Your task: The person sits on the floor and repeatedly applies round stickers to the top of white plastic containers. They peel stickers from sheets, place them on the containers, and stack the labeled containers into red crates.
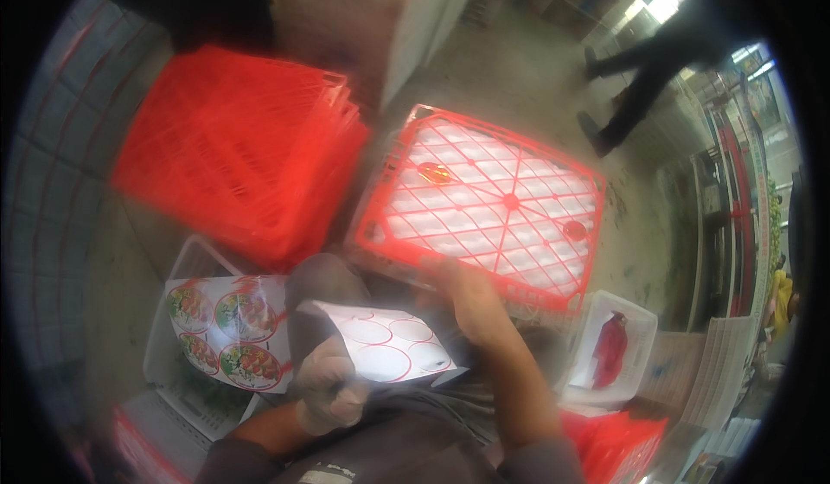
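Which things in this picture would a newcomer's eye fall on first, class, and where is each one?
Likely first is the stack of bright red crates at upper left, blurred but vivid. Right of it, a red lattice crate shows white, bumpy contents through its bars. Nearer, at lower centre, a pale sheet with red circles stands out against dark clothing, in the left hand.

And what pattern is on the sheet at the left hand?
Red rings on a white sheet; head view.

glare upper right | right hand [471,304], crate stack [229,151] blurred | rim dark
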`<state>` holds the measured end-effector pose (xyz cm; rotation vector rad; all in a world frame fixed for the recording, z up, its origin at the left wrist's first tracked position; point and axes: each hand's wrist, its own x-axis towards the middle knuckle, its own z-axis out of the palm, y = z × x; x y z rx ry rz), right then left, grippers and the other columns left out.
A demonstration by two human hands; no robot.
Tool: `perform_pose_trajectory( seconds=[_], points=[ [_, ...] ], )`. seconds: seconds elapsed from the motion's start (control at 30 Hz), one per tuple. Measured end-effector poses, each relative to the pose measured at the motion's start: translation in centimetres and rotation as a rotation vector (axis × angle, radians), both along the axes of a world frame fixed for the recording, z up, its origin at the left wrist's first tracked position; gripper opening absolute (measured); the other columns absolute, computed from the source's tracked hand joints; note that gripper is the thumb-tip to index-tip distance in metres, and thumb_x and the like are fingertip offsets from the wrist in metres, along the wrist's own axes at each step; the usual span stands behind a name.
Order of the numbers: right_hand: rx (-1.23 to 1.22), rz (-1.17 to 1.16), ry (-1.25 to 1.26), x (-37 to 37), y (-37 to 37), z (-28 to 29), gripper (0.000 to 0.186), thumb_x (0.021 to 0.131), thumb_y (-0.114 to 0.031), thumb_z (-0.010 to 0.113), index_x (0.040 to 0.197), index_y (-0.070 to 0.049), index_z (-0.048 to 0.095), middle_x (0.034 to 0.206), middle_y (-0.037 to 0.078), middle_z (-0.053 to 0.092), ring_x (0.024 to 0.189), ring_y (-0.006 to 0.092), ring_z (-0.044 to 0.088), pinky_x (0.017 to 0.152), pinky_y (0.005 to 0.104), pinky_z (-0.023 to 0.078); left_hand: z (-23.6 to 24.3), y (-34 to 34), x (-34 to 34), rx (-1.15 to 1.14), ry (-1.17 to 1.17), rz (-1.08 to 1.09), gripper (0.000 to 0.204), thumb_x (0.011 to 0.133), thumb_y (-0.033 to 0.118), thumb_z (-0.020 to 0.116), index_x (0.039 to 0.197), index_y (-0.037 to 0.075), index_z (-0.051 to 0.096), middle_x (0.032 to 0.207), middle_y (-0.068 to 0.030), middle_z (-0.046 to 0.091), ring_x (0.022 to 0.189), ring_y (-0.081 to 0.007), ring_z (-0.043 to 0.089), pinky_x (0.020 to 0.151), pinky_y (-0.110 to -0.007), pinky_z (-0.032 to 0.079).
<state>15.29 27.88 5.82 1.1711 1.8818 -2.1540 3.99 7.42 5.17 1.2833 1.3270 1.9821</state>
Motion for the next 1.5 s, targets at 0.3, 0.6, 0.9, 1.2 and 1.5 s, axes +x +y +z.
perform_pose_trajectory(
  seconds=[0.3, 0.6, 0.9, 1.2, 1.5],
  points=[
    [0.436, -0.859, 0.685, 17.6, -2.1, 1.5, 0.033, 0.089, -0.005, 0.071, 0.119, 0.001, 0.059, 0.094, 0.003, 0.065, 0.084, 0.0120, 0.062, 0.075, 0.0274, 0.052, 0.4, 5.8, 7.1, -0.170, 0.415, -0.527, 0.032, 0.069, 0.012, 0.066, 0.101, 0.008, 0.066, 0.112, -0.0172, 0.060, 0.101, -0.0384, 0.056, 0.088, -0.049, 0.046],
    [1.196, -1.482, -0.839, 43.0, 5.9, -15.0, 0.035, 0.091, -0.004, 0.051, 0.125, -0.001, 0.058, 0.129, 0.018, 0.059, 0.117, 0.0349, 0.056, 0.098, 0.0419, 0.044, -1.0, 8.0, 11.0, -0.324, 0.455, -0.501, 0.035, 0.074, 0.009, 0.065, 0.109, 0.005, 0.060, 0.106, -0.0150, 0.061, 0.097, -0.0351, 0.058, 0.084, -0.043, 0.048],
    [0.803, -0.855, -1.207, 47.3, 5.5, -23.3, 0.029, 0.089, -0.013, 0.053, 0.115, -0.006, 0.066, 0.107, 0.020, 0.065, 0.102, 0.0396, 0.060, 0.092, 0.0468, 0.048, -1.4, 9.0, 13.6, -0.524, 0.442, -0.550, 0.031, 0.079, 0.003, 0.061, 0.109, 0.005, 0.058, 0.103, -0.0154, 0.062, 0.091, -0.0328, 0.061, 0.080, -0.039, 0.050],
    [0.263, -0.338, -1.320, 38.0, -13.9, -23.2, 0.022, 0.088, -0.023, 0.061, 0.097, -0.005, 0.069, 0.093, 0.010, 0.070, 0.081, 0.0291, 0.068, 0.068, 0.0419, 0.054, -2.4, 11.0, 15.9, -0.674, 0.418, -0.635, 0.022, 0.084, 0.010, 0.061, 0.105, 0.003, 0.061, 0.102, -0.0158, 0.063, 0.089, -0.0296, 0.062, 0.080, -0.036, 0.049],
    [0.163, -0.478, -1.130, 42.8, -16.0, -28.1, 0.027, 0.086, -0.021, 0.060, 0.106, -0.005, 0.068, 0.090, 0.017, 0.071, 0.086, 0.0296, 0.069, 0.076, 0.0447, 0.055, -2.2, 11.5, 17.5, -0.674, 0.443, -0.805, 0.021, 0.088, 0.016, 0.061, 0.104, 0.003, 0.062, 0.101, -0.0161, 0.065, 0.089, -0.0297, 0.063, 0.079, -0.037, 0.050]
  ],
)
